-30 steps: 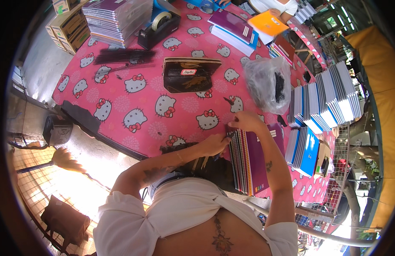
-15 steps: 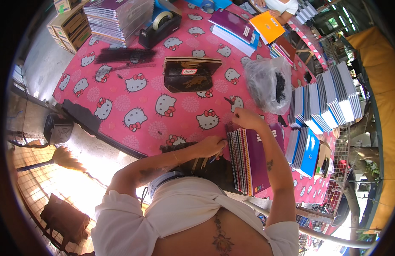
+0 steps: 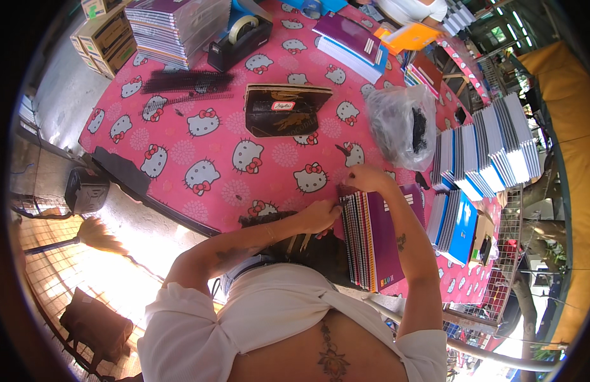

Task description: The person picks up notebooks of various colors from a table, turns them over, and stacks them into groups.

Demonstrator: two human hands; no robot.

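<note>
A stack of purple-covered spiral notebooks (image 3: 391, 245) lies in front of me, its coil-bound edges facing left. My left hand (image 3: 320, 217) is closed at the upper left corner of the stack, by the coil ends. What its fingers hold is mostly hidden; a small bit shows under the palm. Just beyond, at the far end of the coils, my right hand (image 3: 365, 179) is closed with fingertips pinched and turned down. Anything between them is too small to make out. A dark piece (image 3: 341, 151) with a pointed end lies on the tablecloth beyond the right hand.
On the pink patterned tablecloth (image 3: 225, 165) stand a dark box (image 3: 285, 114), a clear plastic bag (image 3: 400, 127), loose black coils (image 3: 186, 83) and a tape dispenser (image 3: 241, 44). Blue notebooks (image 3: 457, 223) are stacked at right. Across the table, a person handles an orange notebook (image 3: 412, 37).
My left hand has moved slightly up and right toward the coil ends. My right hand has dropped slightly closer to the stack. The person opposite has tilted the orange notebook.
</note>
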